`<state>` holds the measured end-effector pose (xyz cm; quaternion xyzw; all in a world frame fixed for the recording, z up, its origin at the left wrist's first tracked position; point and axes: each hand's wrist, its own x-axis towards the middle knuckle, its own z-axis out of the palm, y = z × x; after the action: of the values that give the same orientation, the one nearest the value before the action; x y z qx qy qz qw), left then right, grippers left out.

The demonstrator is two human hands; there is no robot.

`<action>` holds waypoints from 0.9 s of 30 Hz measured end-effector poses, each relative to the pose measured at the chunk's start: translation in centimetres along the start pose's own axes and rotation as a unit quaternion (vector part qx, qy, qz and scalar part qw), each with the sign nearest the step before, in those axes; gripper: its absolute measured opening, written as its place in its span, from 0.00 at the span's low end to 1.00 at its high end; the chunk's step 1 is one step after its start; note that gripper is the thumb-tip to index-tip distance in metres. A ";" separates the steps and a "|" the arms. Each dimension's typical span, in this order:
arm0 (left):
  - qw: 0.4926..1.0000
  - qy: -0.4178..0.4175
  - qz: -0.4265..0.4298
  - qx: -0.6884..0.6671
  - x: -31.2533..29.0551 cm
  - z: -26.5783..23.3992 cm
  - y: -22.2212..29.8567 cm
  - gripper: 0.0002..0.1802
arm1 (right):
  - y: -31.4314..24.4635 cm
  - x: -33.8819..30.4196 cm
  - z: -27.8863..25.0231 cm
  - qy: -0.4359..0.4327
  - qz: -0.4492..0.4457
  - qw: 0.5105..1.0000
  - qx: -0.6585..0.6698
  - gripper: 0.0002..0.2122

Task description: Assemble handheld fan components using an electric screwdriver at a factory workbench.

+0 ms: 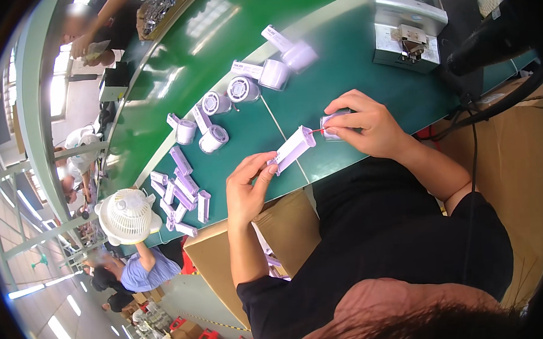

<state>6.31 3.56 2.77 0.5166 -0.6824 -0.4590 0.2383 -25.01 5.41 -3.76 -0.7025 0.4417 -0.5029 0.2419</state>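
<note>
My left hand (247, 182) grips a long, hollow lilac plastic handle (296, 148) by its lower end, with the handle tilted up to the right. From its upper end a thin red wire (317, 130) runs to my right hand (366, 124), whose thumb and fingertips pinch it. A small lilac part with a clear edge (332, 135) sits behind those fingers, partly covered; whether they touch it too is hard to tell. Further off stand round lilac fan heads (244, 89) with handles attached. Several loose lilac handles (183, 189) lie piled on the left.
The green table (345, 49) carries a grey metal machine (405, 46) at the far right, beside a black tube (486, 38). A white fan (126, 217) stands at the left edge. Below the near edge is an open cardboard box (218, 258). Other people are on the left.
</note>
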 end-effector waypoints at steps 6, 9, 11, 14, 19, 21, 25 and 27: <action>0.998 -0.004 0.019 0.066 1.2 -0.3 0.8 0.12 | 0.0 -0.3 0.0 0.009 0.025 0.999 0.019 0.07; 0.998 -0.011 0.017 0.052 1.5 -0.3 0.2 0.13 | 0.1 -0.3 0.0 0.010 0.026 0.999 0.030 0.08; 1.000 -0.016 0.006 0.022 1.5 -0.3 -0.3 0.13 | 0.1 -0.3 -0.1 0.011 0.025 0.999 0.029 0.08; 1.000 -0.017 0.015 0.016 1.6 -0.1 -0.3 0.12 | 0.0 -0.1 -0.2 0.010 0.017 1.000 0.022 0.07; 0.997 -0.022 0.040 0.063 1.5 -0.1 1.8 0.12 | 0.0 0.2 -0.1 0.005 -0.004 1.000 0.008 0.07; 0.994 -0.020 0.059 0.095 1.6 -0.1 3.3 0.12 | -0.2 0.3 0.0 0.006 -0.026 0.999 -0.017 0.07; 0.981 -0.041 0.098 0.165 2.0 -0.1 5.9 0.11 | -0.6 0.1 0.0 0.002 -0.025 0.999 -0.038 0.07; 0.977 -0.044 0.110 0.178 2.1 -0.2 7.0 0.11 | -0.9 0.1 -0.1 -0.001 -0.035 0.996 -0.078 0.08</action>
<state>2.29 1.84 8.62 0.4522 -0.8154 -0.3234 0.1616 -24.72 5.83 -2.98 -0.7348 0.4542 -0.4746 0.1688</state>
